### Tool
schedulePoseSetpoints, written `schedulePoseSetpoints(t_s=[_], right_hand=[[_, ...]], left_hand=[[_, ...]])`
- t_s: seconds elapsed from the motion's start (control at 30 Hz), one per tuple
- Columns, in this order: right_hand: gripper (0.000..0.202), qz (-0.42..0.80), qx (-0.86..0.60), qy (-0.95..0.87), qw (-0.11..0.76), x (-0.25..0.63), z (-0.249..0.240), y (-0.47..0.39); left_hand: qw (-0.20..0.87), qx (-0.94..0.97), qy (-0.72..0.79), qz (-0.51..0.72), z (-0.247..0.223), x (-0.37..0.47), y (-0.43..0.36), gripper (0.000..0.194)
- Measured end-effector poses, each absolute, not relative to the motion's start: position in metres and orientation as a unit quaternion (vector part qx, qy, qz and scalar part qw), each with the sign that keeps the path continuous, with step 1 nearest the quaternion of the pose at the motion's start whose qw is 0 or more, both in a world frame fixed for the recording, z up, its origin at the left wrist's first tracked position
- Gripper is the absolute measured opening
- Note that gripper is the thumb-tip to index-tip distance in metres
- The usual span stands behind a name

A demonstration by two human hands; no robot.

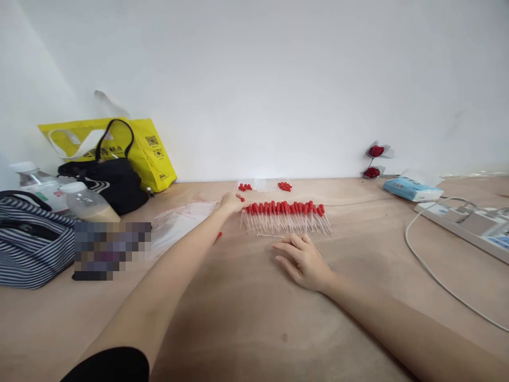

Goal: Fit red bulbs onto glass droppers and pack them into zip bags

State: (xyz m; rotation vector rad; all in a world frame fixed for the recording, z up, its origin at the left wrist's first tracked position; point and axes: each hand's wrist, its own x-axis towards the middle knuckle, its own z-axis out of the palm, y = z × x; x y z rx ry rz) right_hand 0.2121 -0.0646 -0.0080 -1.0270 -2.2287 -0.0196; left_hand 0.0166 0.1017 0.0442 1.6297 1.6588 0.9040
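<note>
Red-capped droppers laid in a row on the bench

The row of droppers (285,217) is met at its left end by the left hand (231,202) — its grip is pinched, on what cannot be told; the right hand (304,260) is rested flat and unclenched just before the tips. Long axes are pointed toward the person; a white wall is seen behind.

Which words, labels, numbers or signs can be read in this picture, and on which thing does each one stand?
None can be read for certain.
Yellow bag: a square code and dark print, too small to read.
Plastic bottle: a label with red and green marks, blurred.
Blue packet: no legible print.
Power strip: no legible marks.
Droppers with red bulbs, by the left hand and right hand: no print visible.
</note>
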Motion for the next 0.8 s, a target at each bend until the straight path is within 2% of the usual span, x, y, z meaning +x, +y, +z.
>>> schedulePoseSetpoints(t_s=[0.27, 0.5, 0.57, 0.63, 0.7, 0.8], right_hand=[[0.023, -0.006, -0.395, -0.859, 0.326, 0.212, -0.008, -0.063], [0.018, -0.054, -0.450, -0.820, 0.349, 0.212, -0.012, -0.058], [0.017, -0.071, -0.473, -0.803, 0.356, 0.211, -0.013, -0.054], [0.017, -0.084, -0.489, -0.792, 0.356, 0.210, -0.014, -0.048], [0.017, -0.089, -0.500, -0.787, 0.349, 0.208, -0.014, -0.042], [0.018, -0.087, -0.520, -0.782, 0.331, 0.204, -0.014, -0.032]], left_hand=[[0.212, 0.685, 0.629, 0.300, 0.039, 0.013, 0.113, 0.031], [0.100, 0.731, 0.613, 0.284, 0.046, -0.026, 0.067, 0.013], [0.079, 0.746, 0.607, 0.263, 0.042, -0.043, 0.046, 0.015], [0.029, 0.768, 0.605, 0.209, 0.036, -0.058, 0.028, 0.025], [0.026, 0.769, 0.611, 0.187, 0.029, -0.066, 0.016, 0.032], [0.038, 0.769, 0.611, 0.182, 0.023, -0.066, 0.008, 0.024]])
